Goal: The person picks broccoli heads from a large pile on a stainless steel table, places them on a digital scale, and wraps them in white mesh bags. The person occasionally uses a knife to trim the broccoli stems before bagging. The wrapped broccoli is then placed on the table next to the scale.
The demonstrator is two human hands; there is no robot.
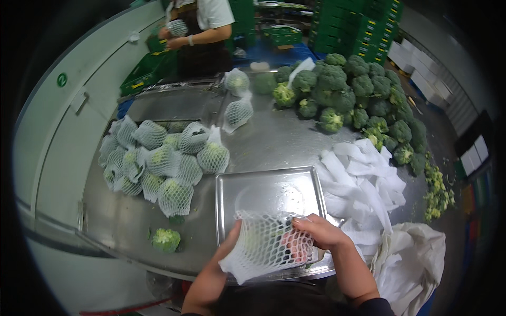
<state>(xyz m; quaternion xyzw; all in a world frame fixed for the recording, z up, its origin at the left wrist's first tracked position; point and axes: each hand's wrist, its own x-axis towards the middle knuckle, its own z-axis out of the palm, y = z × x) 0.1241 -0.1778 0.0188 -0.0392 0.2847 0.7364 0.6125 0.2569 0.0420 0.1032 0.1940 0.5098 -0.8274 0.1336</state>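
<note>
A white foam net sleeve (269, 249) is stretched between my hands above a shallow metal tray (269, 185). My left hand (230, 239) grips the sleeve's left side, its fingers mostly hidden behind the mesh. On the other side, my right hand (322, 233) has its thumb on the upper edge, and its fingers show through the mesh. Something pale green shows dimly through the netting; I cannot tell whether it sits inside. A pile of flat white foam sleeves (355, 177) lies right of the tray. One bare broccoli head (166, 240) rests at the left front.
Netted broccoli heads (158, 158) crowd the left of the metal table (261, 146); bare broccoli (336, 87) is heaped at the far right. A whitish sack (415, 252) hangs at the near right. Across the table, a person (201, 35) holds a netted item beside a green crate (146, 73).
</note>
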